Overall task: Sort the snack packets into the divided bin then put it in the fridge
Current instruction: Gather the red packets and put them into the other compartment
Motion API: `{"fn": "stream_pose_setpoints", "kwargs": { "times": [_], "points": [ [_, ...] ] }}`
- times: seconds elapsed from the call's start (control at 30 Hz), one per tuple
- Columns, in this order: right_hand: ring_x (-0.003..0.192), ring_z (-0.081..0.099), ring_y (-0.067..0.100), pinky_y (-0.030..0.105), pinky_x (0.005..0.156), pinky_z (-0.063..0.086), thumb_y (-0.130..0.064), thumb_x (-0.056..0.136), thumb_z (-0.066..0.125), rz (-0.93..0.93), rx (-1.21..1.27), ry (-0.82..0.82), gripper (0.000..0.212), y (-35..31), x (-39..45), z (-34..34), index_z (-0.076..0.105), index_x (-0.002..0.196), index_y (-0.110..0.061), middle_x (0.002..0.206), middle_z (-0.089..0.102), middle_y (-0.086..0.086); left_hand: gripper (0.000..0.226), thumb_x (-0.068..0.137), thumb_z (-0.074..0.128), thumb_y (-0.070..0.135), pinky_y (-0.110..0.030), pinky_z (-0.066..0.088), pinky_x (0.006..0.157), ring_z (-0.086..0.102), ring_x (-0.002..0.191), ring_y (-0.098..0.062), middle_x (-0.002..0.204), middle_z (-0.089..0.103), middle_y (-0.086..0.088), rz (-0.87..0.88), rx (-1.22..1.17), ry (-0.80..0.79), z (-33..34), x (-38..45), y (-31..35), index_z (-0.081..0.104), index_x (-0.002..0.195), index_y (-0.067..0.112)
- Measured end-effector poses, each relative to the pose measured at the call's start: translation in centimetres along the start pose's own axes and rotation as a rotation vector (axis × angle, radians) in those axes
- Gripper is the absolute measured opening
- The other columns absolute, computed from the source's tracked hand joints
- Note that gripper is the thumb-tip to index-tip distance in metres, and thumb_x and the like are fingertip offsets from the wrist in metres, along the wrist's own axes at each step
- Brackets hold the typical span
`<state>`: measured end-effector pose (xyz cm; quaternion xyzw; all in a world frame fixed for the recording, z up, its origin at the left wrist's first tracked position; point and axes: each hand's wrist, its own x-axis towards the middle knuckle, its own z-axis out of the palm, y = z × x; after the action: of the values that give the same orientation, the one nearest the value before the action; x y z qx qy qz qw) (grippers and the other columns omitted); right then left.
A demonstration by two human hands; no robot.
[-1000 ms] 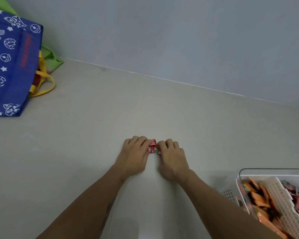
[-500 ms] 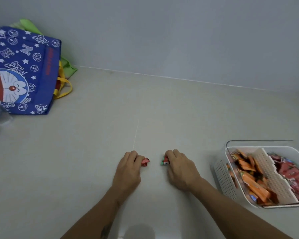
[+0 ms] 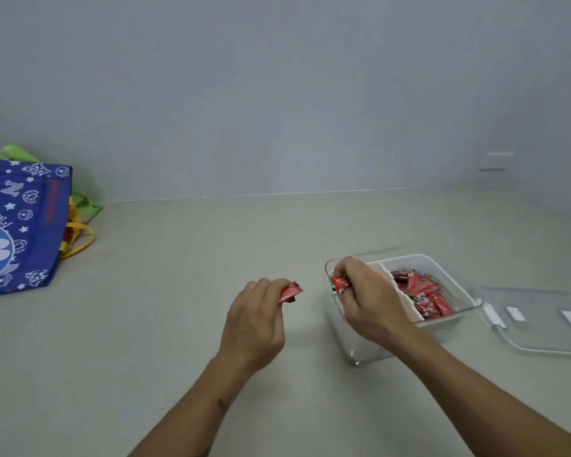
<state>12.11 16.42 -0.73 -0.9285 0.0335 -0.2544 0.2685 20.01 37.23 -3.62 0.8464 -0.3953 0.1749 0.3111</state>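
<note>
We are lifting both hands off the surface: right hand [image 3: 370, 301] carrying a red packet [image 3: 339, 284] over the clear divided bin [image 3: 442, 265] at right, left hand [image 3: 256, 319] pinching another crinkled red packet [image 3: 289, 292], likely next.

The right hand [image 3: 370, 301] hides the bin's [image 3: 455, 275] left compartment. The blue bag [image 3: 23, 225] runs off the left edge, the clear lid [image 3: 541, 328] off the right.

Both hands have lifted off the tabletop, each gripping a red packet. The right hand [image 3: 370, 301] now hovers over the divided bin [image 3: 442, 263] at right of frame; the left hand [image 3: 256, 319] trails at centre.
</note>
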Motion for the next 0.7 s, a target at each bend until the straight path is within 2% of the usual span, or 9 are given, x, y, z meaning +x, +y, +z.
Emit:
{"fn": "stream_pose_setpoints", "kwargs": {
  "times": [0.17, 0.27, 0.37, 0.47, 0.53, 0.6, 0.7],
  "points": [
    [0.074, 0.049, 0.021, 0.041, 0.062, 0.043, -0.012, 0.077, 0.04, 0.112, -0.079, 0.094, 0.021, 5.7, -1.3, -5.9, 0.045, 0.091, -0.028, 0.084, 0.053, -0.006, 0.038, 0.082, 0.043, 0.021, -0.032, 0.046, 0.07, 0.05, 0.082, -0.016, 0.097, 0.055, 0.006, -0.033, 0.011, 0.036, 2.1, 1.8, 5.5, 0.055, 0.118, 0.021],
    [0.075, 0.049, 0.021, 0.038, 0.061, 0.042, -0.015, 0.079, 0.038, 0.169, -0.131, 0.077, 0.019, 8.9, -1.2, -8.4, 0.044, 0.09, -0.029, 0.084, 0.053, -0.007, 0.038, 0.089, 0.04, 0.03, -0.03, 0.046, 0.073, 0.05, 0.085, -0.011, 0.098, 0.053, 0.009, -0.072, -0.003, 0.013, 3.5, 2.4, 8.1, 0.053, 0.124, 0.024],
    [0.084, 0.052, 0.021, 0.035, 0.067, 0.044, -0.013, 0.085, 0.045, 0.223, -0.155, -0.086, 0.021, 12.1, -0.8, -10.2, 0.046, 0.097, -0.03, 0.094, 0.056, -0.005, 0.044, 0.094, 0.031, 0.042, -0.028, 0.047, 0.079, 0.051, 0.091, -0.009, 0.103, 0.052, 0.011, -0.099, -0.015, -0.03, 5.2, 3.4, 10.8, 0.05, 0.131, 0.026],
    [0.11, 0.05, 0.025, 0.041, 0.092, 0.046, -0.017, 0.089, 0.05, 0.211, -0.23, -0.315, 0.036, 14.6, -0.8, -11.0, 0.049, 0.123, -0.025, 0.121, 0.054, 0.003, 0.045, 0.097, 0.029, 0.042, -0.025, 0.045, 0.085, 0.052, 0.099, -0.008, 0.113, 0.052, 0.011, -0.127, -0.023, -0.064, 6.9, 4.2, 13.3, 0.048, 0.134, 0.025],
    [0.117, 0.046, 0.025, 0.042, 0.099, 0.042, -0.024, 0.091, 0.052, 0.188, -0.299, -0.357, 0.044, 15.9, -1.0, -11.4, 0.045, 0.135, -0.024, 0.132, 0.05, 0.005, 0.042, 0.099, 0.031, 0.039, -0.024, 0.045, 0.088, 0.052, 0.105, -0.008, 0.12, 0.052, 0.01, -0.158, -0.034, -0.1, 8.3, 4.5, 14.5, 0.047, 0.136, 0.025],
    [0.115, 0.046, 0.023, 0.041, 0.099, 0.041, -0.026, 0.092, 0.052, 0.161, -0.265, -0.344, 0.044, 16.8, -1.5, -12.1, 0.045, 0.135, -0.024, 0.132, 0.049, 0.003, 0.037, 0.102, 0.037, 0.034, -0.029, 0.048, 0.093, 0.053, 0.11, -0.009, 0.127, 0.052, 0.009, -0.206, -0.067, -0.125, 9.5, 4.5, 15.4, 0.045, 0.137, 0.027],
    [0.107, 0.052, 0.021, 0.039, 0.094, 0.044, -0.031, 0.087, 0.054, 0.062, -0.187, -0.372, 0.035, 17.8, -3.2, -13.3, 0.053, 0.122, -0.026, 0.116, 0.054, -0.002, 0.036, 0.101, 0.044, 0.026, -0.032, 0.046, 0.1, 0.051, 0.117, -0.011, 0.129, 0.051, 0.012, -0.279, -0.145, -0.157, 10.6, 4.8, 16.9, 0.045, 0.137, 0.032]
  ]
}}
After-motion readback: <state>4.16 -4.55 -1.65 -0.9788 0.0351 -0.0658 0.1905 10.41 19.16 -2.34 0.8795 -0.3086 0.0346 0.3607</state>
